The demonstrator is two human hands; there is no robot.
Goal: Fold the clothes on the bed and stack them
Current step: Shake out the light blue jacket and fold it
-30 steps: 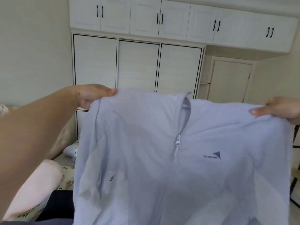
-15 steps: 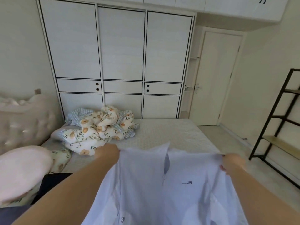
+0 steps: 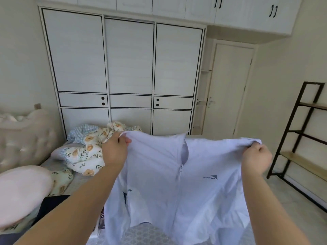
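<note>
I hold the pale lilac zip-front jacket [image 3: 178, 174] spread in the air above the grey patterned bed [image 3: 141, 234] — my left hand [image 3: 115, 149] pinches one shoulder, my right hand [image 3: 256, 159] is clenched round the other. I judge this early: the jacket hangs unfolded, not yet laid flat, and I see no finished stack. A dark garment [image 3: 51, 204] and a pink one [image 3: 21, 190] lie at the left, apparently waiting.
</note>
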